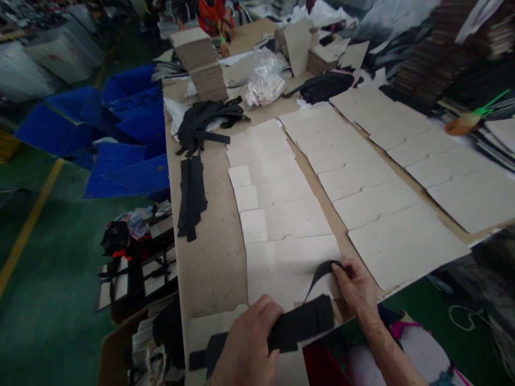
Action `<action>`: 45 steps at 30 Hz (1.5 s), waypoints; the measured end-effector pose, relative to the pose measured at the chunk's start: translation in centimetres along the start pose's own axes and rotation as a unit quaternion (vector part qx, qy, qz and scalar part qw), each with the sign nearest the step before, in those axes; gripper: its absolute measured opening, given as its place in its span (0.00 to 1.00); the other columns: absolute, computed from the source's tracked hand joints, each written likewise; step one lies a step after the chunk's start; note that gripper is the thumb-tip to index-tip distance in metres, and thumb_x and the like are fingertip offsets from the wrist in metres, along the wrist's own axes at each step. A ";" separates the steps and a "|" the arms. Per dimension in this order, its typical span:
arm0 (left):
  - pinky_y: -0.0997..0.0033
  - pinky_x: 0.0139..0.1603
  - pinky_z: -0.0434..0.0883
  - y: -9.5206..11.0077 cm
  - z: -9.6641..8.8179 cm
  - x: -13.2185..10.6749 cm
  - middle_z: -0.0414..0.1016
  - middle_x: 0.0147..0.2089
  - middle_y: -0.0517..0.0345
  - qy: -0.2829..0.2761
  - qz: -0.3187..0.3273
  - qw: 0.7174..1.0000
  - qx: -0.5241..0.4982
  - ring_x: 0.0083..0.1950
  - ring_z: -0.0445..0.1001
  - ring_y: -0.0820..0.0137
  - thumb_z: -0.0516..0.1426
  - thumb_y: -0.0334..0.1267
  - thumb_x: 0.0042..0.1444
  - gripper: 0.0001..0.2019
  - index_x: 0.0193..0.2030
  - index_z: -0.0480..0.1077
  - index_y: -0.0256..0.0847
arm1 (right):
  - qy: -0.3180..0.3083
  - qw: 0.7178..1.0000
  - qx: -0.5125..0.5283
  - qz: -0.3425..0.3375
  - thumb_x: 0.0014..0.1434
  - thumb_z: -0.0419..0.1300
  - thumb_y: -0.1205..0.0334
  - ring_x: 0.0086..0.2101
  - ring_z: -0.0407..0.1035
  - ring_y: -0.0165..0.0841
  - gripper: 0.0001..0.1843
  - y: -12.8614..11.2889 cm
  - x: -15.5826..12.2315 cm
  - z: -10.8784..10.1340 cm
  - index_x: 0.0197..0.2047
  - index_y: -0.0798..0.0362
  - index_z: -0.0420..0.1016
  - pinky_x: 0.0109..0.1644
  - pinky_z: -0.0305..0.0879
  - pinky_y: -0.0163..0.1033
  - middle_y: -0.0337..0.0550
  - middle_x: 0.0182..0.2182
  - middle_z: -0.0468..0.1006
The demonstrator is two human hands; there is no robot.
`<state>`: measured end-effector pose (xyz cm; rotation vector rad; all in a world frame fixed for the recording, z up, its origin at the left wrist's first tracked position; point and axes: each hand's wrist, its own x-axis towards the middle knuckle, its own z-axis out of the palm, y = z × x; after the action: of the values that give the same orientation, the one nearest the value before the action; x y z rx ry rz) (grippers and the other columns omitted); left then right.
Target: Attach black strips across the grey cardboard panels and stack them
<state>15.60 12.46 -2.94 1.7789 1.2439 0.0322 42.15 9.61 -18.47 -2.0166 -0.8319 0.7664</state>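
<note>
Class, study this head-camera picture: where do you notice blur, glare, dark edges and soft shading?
Head view: the brown stacks at upper right look smeared; pale glints break up the clear plastic bag; the corners fall dark; shading on the pale panel nearest the right hand is soft-edged.

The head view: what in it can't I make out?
All in the head view:
Black stack: middle, hidden by the left hand.
Curled black strip: pinched end, covered by the right hand.
Far person: cut off by the top edge.
Plastic bag: contents, blurred behind wrinkled plastic.
</note>
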 end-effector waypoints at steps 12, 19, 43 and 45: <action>0.69 0.40 0.62 -3.4 -0.8 3.6 0.74 0.35 0.57 0.122 -0.146 0.981 0.042 0.39 0.73 0.64 0.54 0.33 0.57 0.03 0.36 0.68 0.43 | 0.019 0.994 -0.105 -0.007 0.55 0.58 0.47 0.28 0.67 0.38 0.13 -2.1 0.0 0.1 0.32 0.49 0.70 0.35 0.60 0.41 0.39 0.25 0.74; 0.67 0.44 0.64 -4.7 -0.7 5.1 0.77 0.39 0.51 0.131 -0.178 0.974 0.054 0.44 0.75 0.59 0.53 0.36 0.59 0.07 0.42 0.70 0.42 | 0.019 0.992 -0.125 -0.006 0.56 0.57 0.47 0.28 0.68 0.38 0.14 -2.2 0.0 0.3 0.33 0.49 0.70 0.34 0.60 0.41 0.40 0.25 0.76; 0.74 0.43 0.63 -3.1 -0.2 2.1 0.73 0.36 0.60 0.104 -0.092 0.989 0.045 0.41 0.73 0.69 0.54 0.22 0.49 0.12 0.35 0.69 0.43 | 0.061 0.974 -0.205 -0.076 0.53 0.58 0.48 0.31 0.67 0.39 0.16 -2.3 0.1 0.5 0.39 0.52 0.69 0.37 0.61 0.42 0.44 0.32 0.72; 0.73 0.44 0.63 -3.3 0.2 1.9 0.73 0.37 0.59 0.085 -0.093 0.991 0.048 0.42 0.73 0.69 0.54 0.20 0.46 0.14 0.35 0.70 0.43 | 0.061 0.971 -0.215 -0.083 0.53 0.58 0.48 0.31 0.67 0.39 0.17 -2.2 0.1 0.5 0.38 0.51 0.69 0.36 0.61 0.42 0.43 0.31 0.71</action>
<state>14.23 13.91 -6.13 1.7632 1.5535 0.0179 41.23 10.96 -16.89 -2.3044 -1.1523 0.3831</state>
